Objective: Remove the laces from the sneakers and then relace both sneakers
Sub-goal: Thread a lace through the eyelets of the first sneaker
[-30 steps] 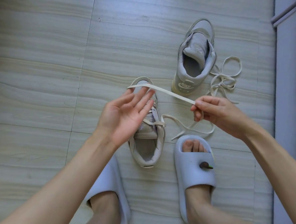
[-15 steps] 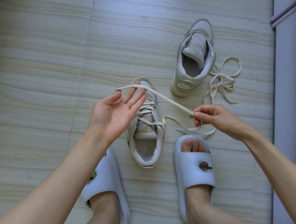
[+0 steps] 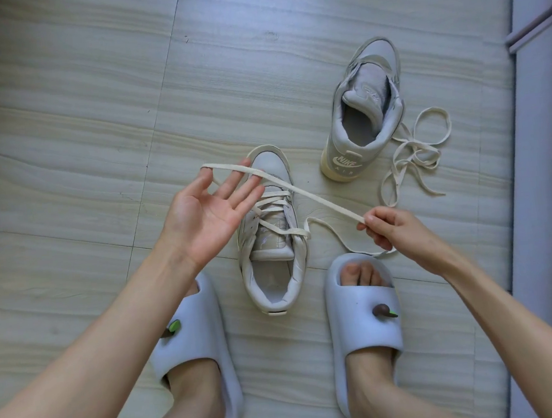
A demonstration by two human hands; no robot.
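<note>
Head view, looking down at a pale tiled floor [image 3: 74,127]; we list the following. Item one: near sneaker [image 3: 271,229], grey, toe pointing away from us, standing on the floor between our two feet, partly laced with a few crossings over the tongue. Item two: its lace [image 3: 321,201], cream and flat, running from the eyelets up to our left hand, then in a straight taut line across the sneaker to our right hand; a second slack length leaves the upper eyelets, loops over the floor and passes under our right hand just beyond the toes of the right foot. Item three: left hand [image 3: 211,211], palm up, fingers straight and spread, grip apart, with the lace draped over the fingertips and nothing clasped. Item four: right hand [image 3: 394,231], grip together on the lace, thumb and forefinger pinching it at the end of the taut run. Item five: far sneaker [image 3: 365,112], grey with lettering on the heel, standing further off and to the right, heel toward us, with no lace in it that we can make out. Item six: loose lace [image 3: 411,158], cream, lying in a tangle of loops on the floor just beside the far sneaker on its right. Item seven: left slipper [image 3: 197,348] and right slipper [image 3: 363,321], pale blue, worn on our feet, each bearing a small charm. Item eight: pale wall edge [image 3: 535,184] along the right.
</note>
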